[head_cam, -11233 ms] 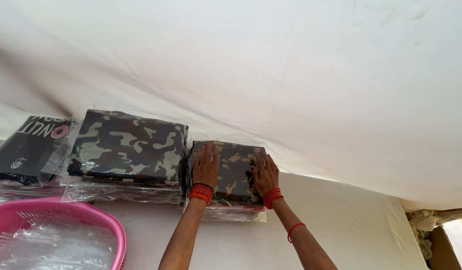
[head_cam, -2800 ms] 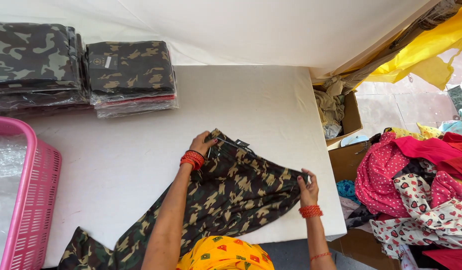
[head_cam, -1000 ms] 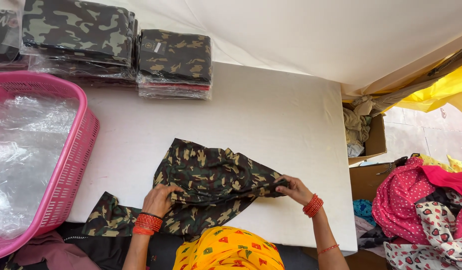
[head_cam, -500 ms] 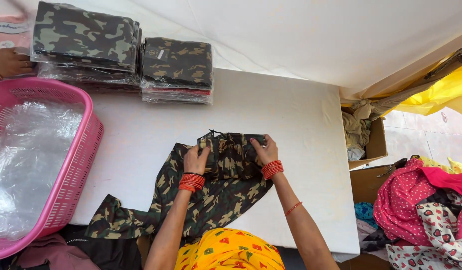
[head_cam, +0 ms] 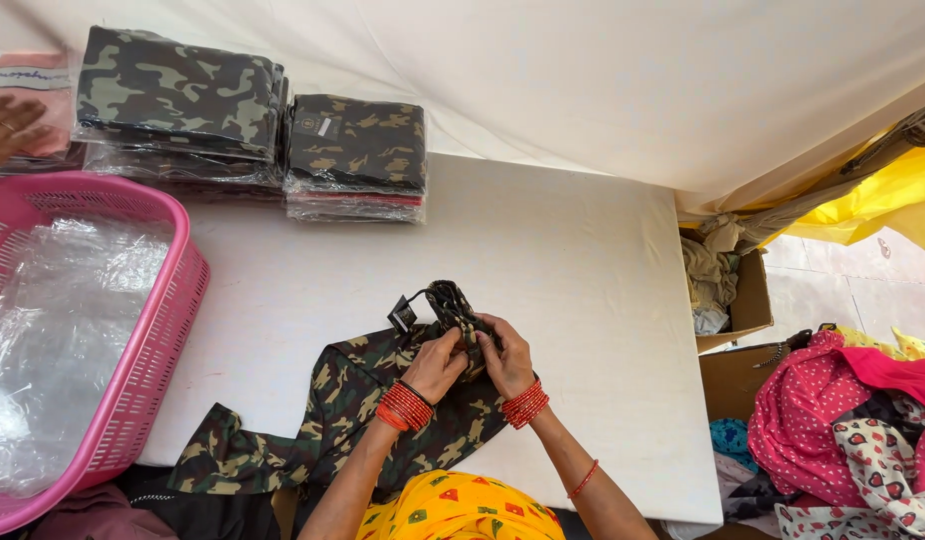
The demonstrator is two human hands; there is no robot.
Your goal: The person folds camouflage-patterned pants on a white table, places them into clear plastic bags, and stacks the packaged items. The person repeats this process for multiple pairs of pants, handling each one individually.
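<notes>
Both hands, left hand (head_cam: 441,362) and right hand (head_cam: 505,352), pinch the bunched waistband of the camouflage-print cotton trousers (head_cam: 355,415) lying near-centre on the white table (head_cam: 583,290). Folding seems underway; flattening them likely comes next.

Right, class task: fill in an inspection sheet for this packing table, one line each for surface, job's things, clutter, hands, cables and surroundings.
Surface: white table, mostly bare on its right side.
Job's things: camouflage garment spread at the near edge, its top end bunched up, a dark tag hanging from it.
Clutter: two stacks of bagged camouflage garments at the back; pink basket lined with clear plastic.
Hands: left hand and right hand both grip the bunched end.
Cables: nothing seen.
Surroundings: cardboard boxes and patterned cloth pile at right; another person's hand at far left.
</notes>
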